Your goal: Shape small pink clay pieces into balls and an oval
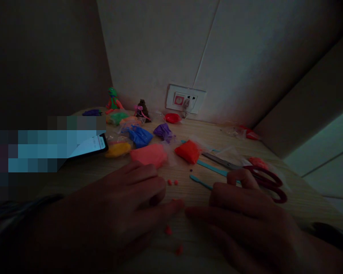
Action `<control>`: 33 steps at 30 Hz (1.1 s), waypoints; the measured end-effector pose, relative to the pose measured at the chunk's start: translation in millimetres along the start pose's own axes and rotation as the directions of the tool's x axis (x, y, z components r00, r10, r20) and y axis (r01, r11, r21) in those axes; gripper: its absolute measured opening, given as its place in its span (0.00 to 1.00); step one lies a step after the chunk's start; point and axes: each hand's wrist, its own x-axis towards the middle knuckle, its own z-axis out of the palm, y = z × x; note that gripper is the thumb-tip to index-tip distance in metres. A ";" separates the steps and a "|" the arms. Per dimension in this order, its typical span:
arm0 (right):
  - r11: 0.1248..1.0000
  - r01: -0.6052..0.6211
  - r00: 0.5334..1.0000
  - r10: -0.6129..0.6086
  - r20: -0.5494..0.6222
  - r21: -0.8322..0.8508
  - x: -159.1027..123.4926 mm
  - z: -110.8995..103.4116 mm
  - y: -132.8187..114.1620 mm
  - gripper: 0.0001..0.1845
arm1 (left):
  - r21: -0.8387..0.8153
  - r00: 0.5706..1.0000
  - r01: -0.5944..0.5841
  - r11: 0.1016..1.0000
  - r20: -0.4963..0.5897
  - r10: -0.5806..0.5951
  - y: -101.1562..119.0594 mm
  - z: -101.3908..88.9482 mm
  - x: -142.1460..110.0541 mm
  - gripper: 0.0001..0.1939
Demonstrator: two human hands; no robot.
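Observation:
My left hand (117, 205) is over the table with its index finger stretched out and the other fingers loosely curled. A tiny orange bit of clay (174, 199) shows beside that fingertip. Facing it, my right hand (246, 217) also has a finger stretched out, its tip nearly meeting the left one. Nothing shows gripped in either hand; both thumbs are hard to see in the dark. Two small red clay balls (173, 182) lie beyond the fingertips. Nearer me are a small red clay piece (168, 230) and another red clay lump (179, 249).
Bagged pink clay (150, 154), red clay (188, 151), blue clay (140, 136) and yellow clay (118, 149) lie behind. Scissors (228, 164) and teal modelling tools (211, 167) are by my right hand. A phone (91, 146) stands left. A green figure (112, 99) sits near the wall socket (185, 99).

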 end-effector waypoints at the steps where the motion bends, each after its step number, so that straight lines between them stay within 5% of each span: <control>1: 1.000 0.000 1.000 0.000 0.003 -0.001 -0.2 0.3 0.5 0.36 | -0.001 1.000 -0.004 1.000 0.002 0.004 0.0 -0.3 -0.5 0.21; 15: 1.000 -0.010 1.000 0.011 -0.011 0.013 0.7 -0.2 0.7 0.38 | 0.070 0.996 0.040 0.997 -0.084 -0.035 0.8 2.7 4.8 0.23; 21: 1.000 -0.014 1.000 0.014 -0.020 0.007 0.4 -1.0 -0.3 0.35 | -0.009 1.000 0.000 1.000 -0.015 0.000 1.0 0.6 0.1 0.15; 26: 1.000 -0.009 1.000 0.009 0.013 -0.007 1.9 -4.5 -1.1 0.32 | -0.040 0.997 0.048 0.998 0.062 -0.045 2.3 -1.9 -2.1 0.22; 33: 1.000 -0.012 1.000 0.012 -0.009 -0.002 1.6 -2.4 0.8 0.33 | 0.008 1.000 0.010 1.000 -0.026 -0.010 -0.7 -0.2 0.7 0.14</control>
